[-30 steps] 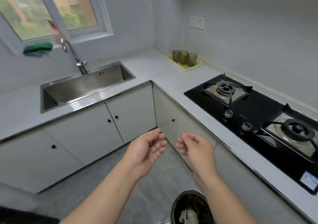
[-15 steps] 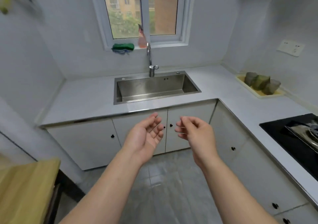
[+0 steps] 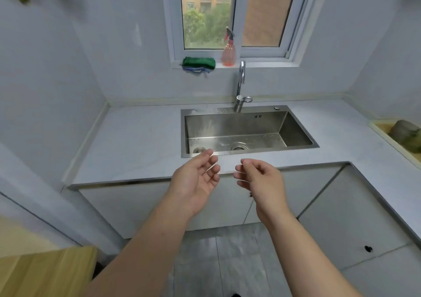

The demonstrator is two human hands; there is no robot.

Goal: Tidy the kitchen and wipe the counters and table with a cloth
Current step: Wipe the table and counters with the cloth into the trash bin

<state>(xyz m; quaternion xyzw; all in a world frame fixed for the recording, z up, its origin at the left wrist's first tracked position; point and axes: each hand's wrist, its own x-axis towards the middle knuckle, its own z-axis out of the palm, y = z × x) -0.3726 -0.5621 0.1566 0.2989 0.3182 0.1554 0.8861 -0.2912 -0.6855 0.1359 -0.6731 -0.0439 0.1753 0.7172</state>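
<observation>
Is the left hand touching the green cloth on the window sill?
Apart. In the head view the left hand hangs near the counter edge, with the sink between it and the green cloth on the sill.

Sink [image 3: 205,111]: lying sunk in the counter [image 3: 141,141], steel.
Window [image 3: 205,11]: standing above and behind the sink, letting daylight in.
Walls [image 3: 68,68]: pale grey, rising behind the sink and on both sides of it.
Counter: pale grey, running around the sink, turning a corner to its right.
Cabinets [image 3: 127,205]: white, sitting closed below the sink.
Floor [image 3: 227,262]: grey tiles lying in front of the sink.
Table [image 3: 45,271]: wooden, showing one corner, well to the sink's lower left.
</observation>
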